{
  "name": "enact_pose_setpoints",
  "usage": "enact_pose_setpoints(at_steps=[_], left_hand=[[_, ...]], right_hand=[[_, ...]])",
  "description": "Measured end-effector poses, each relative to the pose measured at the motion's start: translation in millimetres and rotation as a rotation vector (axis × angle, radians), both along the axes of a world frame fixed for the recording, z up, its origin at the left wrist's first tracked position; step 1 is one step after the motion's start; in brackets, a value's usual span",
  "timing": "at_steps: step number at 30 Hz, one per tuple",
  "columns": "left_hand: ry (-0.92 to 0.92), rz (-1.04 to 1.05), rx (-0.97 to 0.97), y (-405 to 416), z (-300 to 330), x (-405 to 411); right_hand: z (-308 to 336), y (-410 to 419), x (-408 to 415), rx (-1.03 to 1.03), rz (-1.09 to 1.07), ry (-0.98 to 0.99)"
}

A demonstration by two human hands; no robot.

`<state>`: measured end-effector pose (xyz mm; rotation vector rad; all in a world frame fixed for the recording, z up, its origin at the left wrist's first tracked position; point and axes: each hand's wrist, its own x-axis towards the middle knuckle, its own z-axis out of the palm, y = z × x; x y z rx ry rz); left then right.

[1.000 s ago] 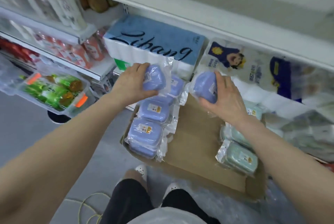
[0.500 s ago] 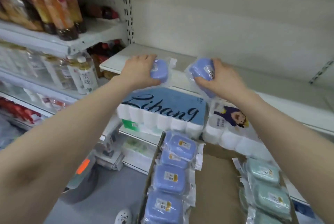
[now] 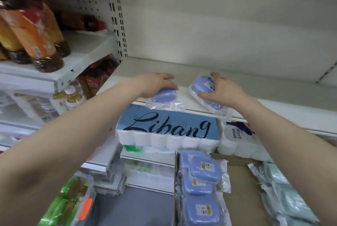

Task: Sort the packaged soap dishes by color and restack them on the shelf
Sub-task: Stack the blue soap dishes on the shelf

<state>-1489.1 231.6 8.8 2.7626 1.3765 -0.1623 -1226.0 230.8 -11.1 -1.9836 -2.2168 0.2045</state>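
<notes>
Head view: both arms are up at the white shelf (image 3: 209,72), a soap dish in each hand, right at the front lip.
Left hand: the left hand (image 3: 155,84) lies over the top of the left purple dish (image 3: 165,97), fingers curled down round it; the wrapper spills past the shelf edge.
Right hand: the right hand (image 3: 221,90) grips the right purple dish (image 3: 202,87), thumb on the near side and fingers over the far end; the pack sits tilted, its lower corner hanging off the lip.
Stock below: more purple dishes (image 3: 200,189) lie along the left of the cardboard box (image 3: 240,198), green dishes (image 3: 290,200) along the right.
Risk: both packs sit so close to the edge that letting go here could tip them onto the Libang tissue pack (image 3: 169,129) underneath; slick film on a smooth shelf would help them slide. The tilted right one looks the likelier to go.
Since half a second ago: the hands were hovering with the dishes above the shelf front; now both packs are down on it, and the view has swung higher.
</notes>
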Motion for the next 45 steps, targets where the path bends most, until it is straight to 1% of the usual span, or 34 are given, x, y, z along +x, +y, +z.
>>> enact_pose_setpoints(at_steps=[2, 3, 4, 5, 7, 9, 11, 13, 15, 18, 22, 26, 32, 36, 40, 45], left_hand=[[-0.193, 0.095, -0.092, 3, 7, -11], [-0.293, 0.165, -0.100, 6, 7, -14], [-0.345, 0.244, -0.065, 9, 5, -16], [-0.341, 0.327, -0.020, 11, 0, -15], [-0.215, 0.474, -0.008, 13, -13, -9], [-0.119, 0.541, 0.005, 15, -22, -1], [-0.124, 0.537, 0.017, 25, -22, 1], [-0.179, 0.499, -0.065, 37, -18, -5], [-0.137, 0.460, -0.092, 50, -15, -16], [-0.043, 0.473, -0.022, 67, -17, -38], [-0.056, 0.486, 0.003, 95, -20, -65], [-0.145, 0.388, -0.003, 123, -22, -80], [-0.114, 0.369, 0.076, 149, -36, -83], [-0.139, 0.344, 0.128, 156, -51, -90], [-0.145, 0.320, 0.164, 159, -58, -93], [-0.124, 0.292, 0.222, 157, -59, -94]], right_hand=[[-1, 4, -7, -0.049, 0.008, -0.015], [-1, 6, -10, -0.074, 0.013, -0.020], [-2, 8, -12, -0.099, 0.015, -0.022], [-1, 9, -14, -0.122, 0.015, -0.030], [-1, 12, -17, -0.160, 0.015, -0.100], [1, 16, -20, -0.175, 0.022, -0.199], [5, 21, -23, -0.181, 0.024, -0.238], [9, 28, -26, -0.173, 0.032, -0.246], [10, 37, -31, -0.135, 0.040, -0.247], [8, 55, -39, -0.038, 0.043, -0.203], [7, 79, -56, 0.052, 0.041, -0.171], [9, 104, -77, 0.067, 0.088, -0.175], [4, 140, -108, 0.060, 0.156, -0.068], [-4, 157, -119, 0.079, 0.214, -0.001], [-21, 165, -125, 0.092, 0.281, -0.053], [-30, 160, -123, 0.175, 0.305, -0.153]])
